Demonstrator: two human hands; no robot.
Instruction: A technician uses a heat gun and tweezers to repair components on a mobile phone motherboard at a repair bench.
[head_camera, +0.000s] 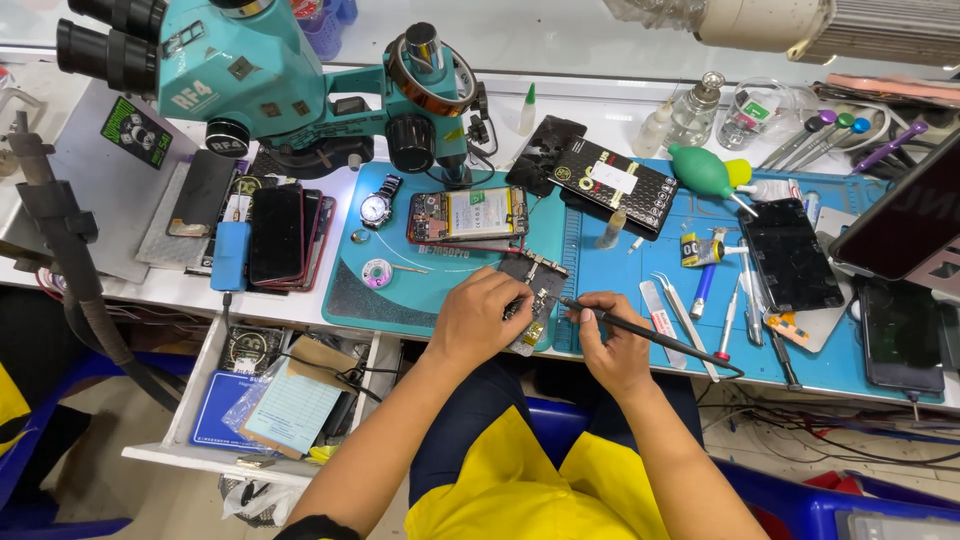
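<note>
The fingers of the left hand (487, 312) press down on a small circuit board (532, 292) at the mat's front edge. The right hand (612, 335) pinches a thin black screwdriver (650, 335), tip at the board. A steady board and a straight tool would help. The blue mat (640, 280) is crowded with tools. A teal microscope (250, 70) stands behind.

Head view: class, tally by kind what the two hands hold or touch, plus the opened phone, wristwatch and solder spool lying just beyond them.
Circuit boards: 1, the circuit board under the left hand
Slim black tools: 1, the black tool in the right hand
Opened phones: 1, the opened phone
Wristwatches: 1, the wristwatch
Solder spools: 1, the solder spool
Total: 5
</note>
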